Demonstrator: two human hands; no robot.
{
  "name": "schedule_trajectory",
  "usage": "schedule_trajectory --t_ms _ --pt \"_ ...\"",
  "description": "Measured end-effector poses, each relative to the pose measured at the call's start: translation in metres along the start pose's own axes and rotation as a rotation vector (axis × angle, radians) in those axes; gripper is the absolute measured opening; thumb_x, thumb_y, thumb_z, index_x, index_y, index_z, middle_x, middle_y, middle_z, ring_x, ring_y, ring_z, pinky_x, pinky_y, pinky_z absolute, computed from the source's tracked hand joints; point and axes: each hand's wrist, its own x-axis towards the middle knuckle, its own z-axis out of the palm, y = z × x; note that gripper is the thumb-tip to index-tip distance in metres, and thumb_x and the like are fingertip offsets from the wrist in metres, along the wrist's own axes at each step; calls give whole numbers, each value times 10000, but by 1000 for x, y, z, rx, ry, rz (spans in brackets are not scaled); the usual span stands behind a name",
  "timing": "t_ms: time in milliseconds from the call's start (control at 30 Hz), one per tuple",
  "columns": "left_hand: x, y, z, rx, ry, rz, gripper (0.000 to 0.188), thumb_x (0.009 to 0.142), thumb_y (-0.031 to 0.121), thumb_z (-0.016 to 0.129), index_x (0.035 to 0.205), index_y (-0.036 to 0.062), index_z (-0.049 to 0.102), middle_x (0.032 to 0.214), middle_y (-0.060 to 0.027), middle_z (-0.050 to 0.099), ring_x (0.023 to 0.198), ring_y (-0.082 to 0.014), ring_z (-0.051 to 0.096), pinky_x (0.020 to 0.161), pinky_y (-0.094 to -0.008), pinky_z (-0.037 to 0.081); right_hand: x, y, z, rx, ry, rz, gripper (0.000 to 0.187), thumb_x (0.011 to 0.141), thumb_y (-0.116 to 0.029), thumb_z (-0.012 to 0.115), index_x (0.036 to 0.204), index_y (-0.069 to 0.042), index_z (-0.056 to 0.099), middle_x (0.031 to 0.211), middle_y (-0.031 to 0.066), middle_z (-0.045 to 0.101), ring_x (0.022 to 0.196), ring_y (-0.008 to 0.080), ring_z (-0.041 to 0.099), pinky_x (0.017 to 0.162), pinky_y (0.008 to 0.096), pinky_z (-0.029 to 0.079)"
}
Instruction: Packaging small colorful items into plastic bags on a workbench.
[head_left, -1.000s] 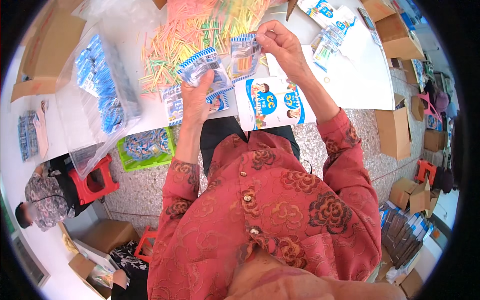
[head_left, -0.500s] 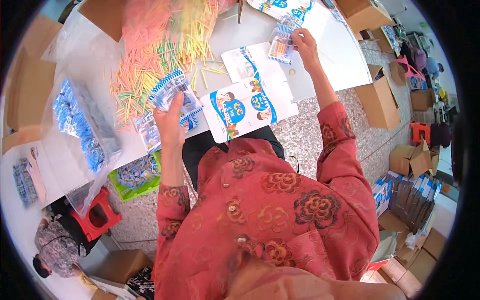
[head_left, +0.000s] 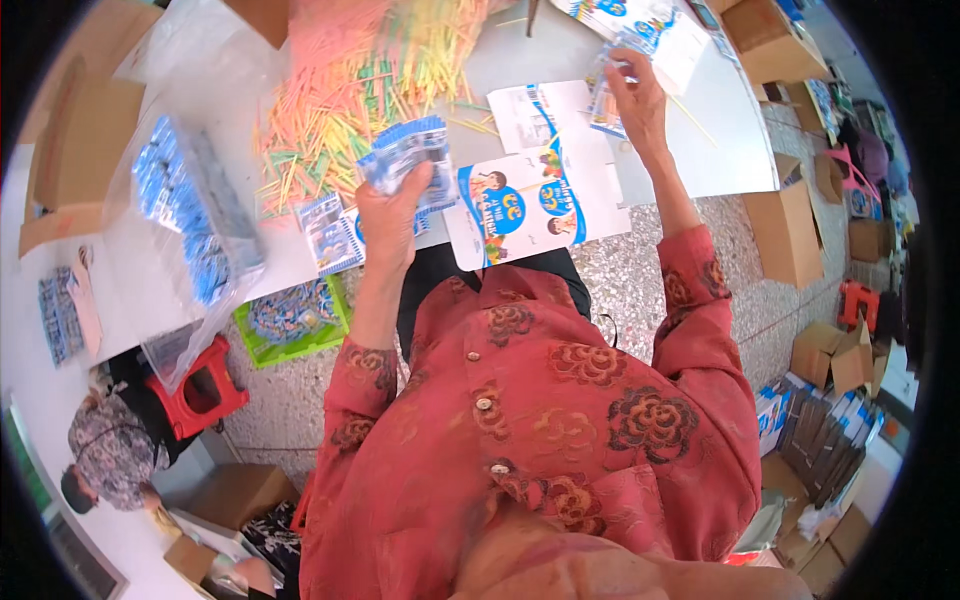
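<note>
A: What's nearest the wearer?

B: Printed cardboard sheets (head_left: 520, 205), white with blue and cartoon figures, lying at the near edge of the white table (head_left: 720, 150) and hanging a little over it. Just left of them the left hand (head_left: 392, 205) is closed around a small stack of blue-and-white packets (head_left: 408, 155), thumb on top, held above the table edge.

A: Anything under that hand?

B: More blue packets (head_left: 332, 232) lie flat on the table just beside it. On the floor below sits a green tray (head_left: 295, 320) of similar packets, next to a red stool (head_left: 198, 385).

A: And the right hand?

B: The right hand (head_left: 635, 95) is stretched farther out, fingers pinched on a clear packet with blue print (head_left: 605, 100), lifted above the table.

A: Beyond that?

B: A big heap of thin coloured sticks (head_left: 350, 85), yellow, pink and green, spreads behind the left hand. To the far left, a clear plastic bag of blue packets (head_left: 195, 215).
</note>
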Motion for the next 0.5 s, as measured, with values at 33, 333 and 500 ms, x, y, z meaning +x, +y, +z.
schedule_trajectory --t_ms 33,333,500 --pt "0 1 4 8 -14 25 227 781 24 668 1005 12 627 921 -40 656 779 -100 615 703 -253 507 1 -12 10 209 -74 -73 214 882 -151 564 1076 -61 544 924 40 613 802 98 572 677 226 472" --pt "-8 8 2 97 -31 115 231 764 24 689 991 11 649 904 -45 665 756 -91 615 698 -241 503 -24 -148 60 293 -593 -257 175 780 -184 679 738 -29 609 613 46 585 532 118 533 495 253 410" --pt "-13 18 -4 53 -24 104 234 783 42 678 1012 9 644 936 -43 660 793 -87 608 731 -240 492 -23 -155 69 308 -606 -253 165 783 -149 677 751 0 612 617 63 573 534 89 490 492 251 407"
